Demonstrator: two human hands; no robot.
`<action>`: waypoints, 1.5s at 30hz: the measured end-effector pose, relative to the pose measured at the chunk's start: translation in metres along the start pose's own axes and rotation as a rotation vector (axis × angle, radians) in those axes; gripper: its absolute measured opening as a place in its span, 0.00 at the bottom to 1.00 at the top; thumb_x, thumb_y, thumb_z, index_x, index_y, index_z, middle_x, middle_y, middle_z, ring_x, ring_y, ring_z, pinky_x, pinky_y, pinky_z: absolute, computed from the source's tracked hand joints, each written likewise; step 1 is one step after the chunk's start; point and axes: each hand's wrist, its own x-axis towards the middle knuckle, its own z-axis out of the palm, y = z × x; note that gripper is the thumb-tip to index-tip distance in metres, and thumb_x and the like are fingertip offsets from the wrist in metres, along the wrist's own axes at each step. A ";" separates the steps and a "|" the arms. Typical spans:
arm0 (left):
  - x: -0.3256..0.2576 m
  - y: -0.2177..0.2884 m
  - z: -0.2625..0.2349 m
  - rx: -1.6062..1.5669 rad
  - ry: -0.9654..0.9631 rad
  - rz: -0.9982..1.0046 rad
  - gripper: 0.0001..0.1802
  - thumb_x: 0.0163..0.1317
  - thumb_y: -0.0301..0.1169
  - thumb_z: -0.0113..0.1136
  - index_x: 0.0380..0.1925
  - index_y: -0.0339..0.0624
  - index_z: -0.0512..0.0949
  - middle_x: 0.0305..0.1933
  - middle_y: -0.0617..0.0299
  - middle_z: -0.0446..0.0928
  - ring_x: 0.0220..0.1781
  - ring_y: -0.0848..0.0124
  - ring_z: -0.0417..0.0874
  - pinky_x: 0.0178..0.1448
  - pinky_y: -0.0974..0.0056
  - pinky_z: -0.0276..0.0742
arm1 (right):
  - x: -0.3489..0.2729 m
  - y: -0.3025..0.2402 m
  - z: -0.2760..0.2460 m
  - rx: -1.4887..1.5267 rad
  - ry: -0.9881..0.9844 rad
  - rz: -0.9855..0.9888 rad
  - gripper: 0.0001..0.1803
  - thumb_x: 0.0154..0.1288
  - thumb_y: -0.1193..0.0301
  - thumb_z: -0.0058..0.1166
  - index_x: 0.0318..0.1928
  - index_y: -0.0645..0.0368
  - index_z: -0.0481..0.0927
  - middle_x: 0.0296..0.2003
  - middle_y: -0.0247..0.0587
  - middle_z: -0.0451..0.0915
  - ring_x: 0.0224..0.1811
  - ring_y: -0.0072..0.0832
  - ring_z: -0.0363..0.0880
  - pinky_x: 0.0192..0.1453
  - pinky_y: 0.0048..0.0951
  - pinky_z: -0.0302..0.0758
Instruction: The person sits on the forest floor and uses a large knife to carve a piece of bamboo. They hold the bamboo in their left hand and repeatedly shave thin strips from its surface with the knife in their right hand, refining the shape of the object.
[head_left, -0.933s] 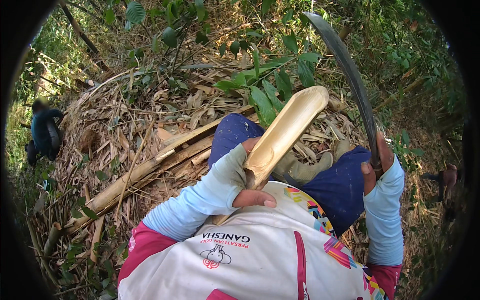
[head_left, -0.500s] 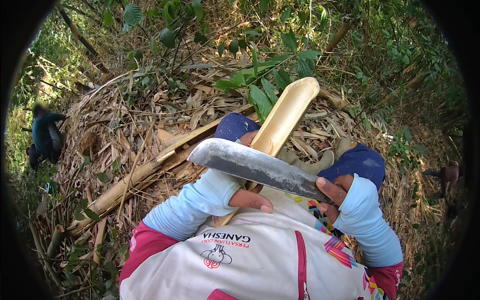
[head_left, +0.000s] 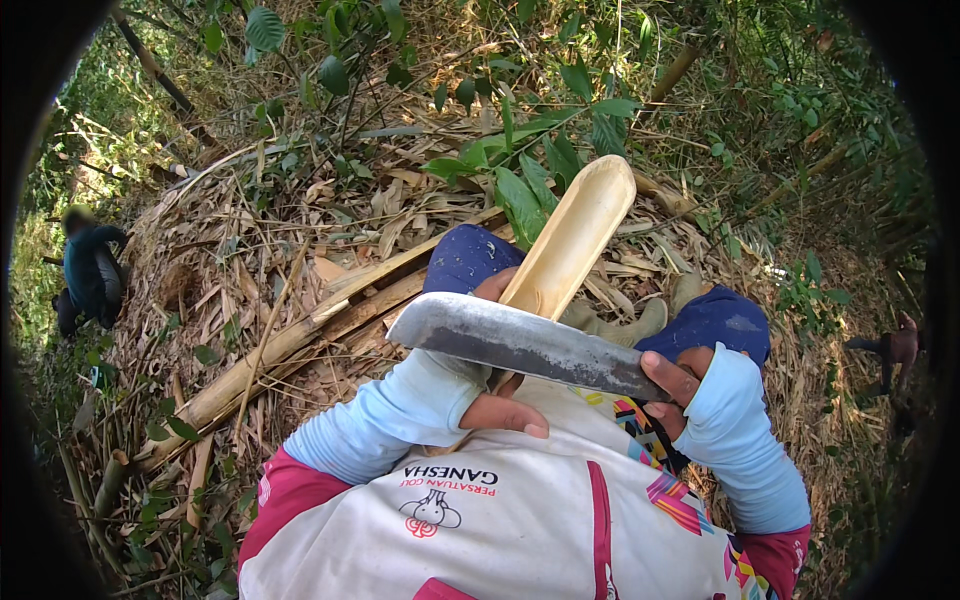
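My white shirt (head_left: 530, 520) with its magenta panels fills 6 o'clock, nearest to me; pale blue sleeves cover both forearms, the left sleeve (head_left: 360, 420) coming in from 8 o'clock and the right sleeve (head_left: 745, 460) from 4. My left hand (head_left: 478, 402), just off the middle towards 6 o'clock, is closed around the near part of a hollowed bamboo trough (head_left: 575, 240), fingers on its far side and thumb stretched out on the near side; my right hand (head_left: 688, 385), at 4 o'clock, is wrapped round the grip of a broad knife (head_left: 530, 342). The blade crosses above the near part of the trough, its tip aimed between 9 and 10 o'clock; I cannot tell whether the 2 touch. The trough tilts away towards 1 o'clock, its pale hollow side showing and its far end rounded.

Past my hands are 2 knees in blue trousers, the left knee (head_left: 462, 262) at 11 o'clock and the right knee (head_left: 722, 325) at 3; a dull boot (head_left: 635, 325) shows between them; farther out, a long bamboo pole (head_left: 250, 380) lies at 8 o'clock on dry leaves (head_left: 300, 215); green leaves (head_left: 525, 205) hang at 1; farthest off, 1 person (head_left: 92, 265) in dark clothes is at 9.
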 end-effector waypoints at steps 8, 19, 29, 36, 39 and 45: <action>-0.002 -0.003 -0.002 -0.050 -0.078 -0.048 0.62 0.35 0.19 0.81 0.71 0.47 0.53 0.53 0.67 0.72 0.40 0.81 0.70 0.36 0.75 0.67 | -0.001 0.007 -0.011 -0.040 0.066 -0.030 0.38 0.43 0.63 0.71 0.60 0.34 0.75 0.20 0.32 0.70 0.16 0.30 0.68 0.20 0.36 0.59; -0.006 0.001 0.006 -0.133 -0.044 -0.107 0.65 0.34 0.23 0.84 0.71 0.41 0.50 0.42 0.67 0.70 0.36 0.80 0.70 0.37 0.75 0.67 | -0.010 0.038 -0.018 0.055 0.326 0.159 0.32 0.57 0.66 0.65 0.63 0.52 0.73 0.25 0.38 0.74 0.24 0.31 0.73 0.33 0.31 0.71; -0.001 0.001 -0.005 -0.079 -0.126 -0.048 0.64 0.35 0.26 0.84 0.71 0.39 0.50 0.48 0.66 0.72 0.34 0.81 0.70 0.35 0.75 0.68 | -0.025 0.026 -0.018 0.076 0.194 0.012 0.33 0.55 0.62 0.65 0.62 0.49 0.73 0.24 0.39 0.74 0.21 0.34 0.72 0.25 0.35 0.68; -0.006 0.013 0.005 -0.270 -0.006 -0.074 0.67 0.36 0.24 0.83 0.73 0.38 0.45 0.63 0.60 0.68 0.56 0.73 0.72 0.58 0.68 0.69 | -0.026 0.013 -0.009 0.070 0.008 -0.031 0.38 0.42 0.61 0.71 0.60 0.38 0.75 0.19 0.33 0.72 0.16 0.31 0.70 0.20 0.34 0.65; -0.006 0.011 0.004 -0.316 -0.037 -0.039 0.68 0.36 0.23 0.82 0.73 0.36 0.43 0.70 0.57 0.60 0.71 0.68 0.61 0.72 0.62 0.57 | -0.028 0.011 -0.008 0.078 -0.025 -0.012 0.36 0.41 0.59 0.71 0.58 0.39 0.77 0.19 0.32 0.71 0.16 0.30 0.71 0.21 0.34 0.64; -0.006 0.013 0.008 -0.368 -0.024 -0.083 0.70 0.31 0.20 0.82 0.73 0.39 0.45 0.71 0.57 0.61 0.72 0.68 0.61 0.73 0.63 0.55 | -0.028 0.011 -0.013 0.002 -0.035 0.017 0.36 0.41 0.58 0.71 0.57 0.36 0.77 0.19 0.31 0.71 0.17 0.30 0.71 0.23 0.37 0.64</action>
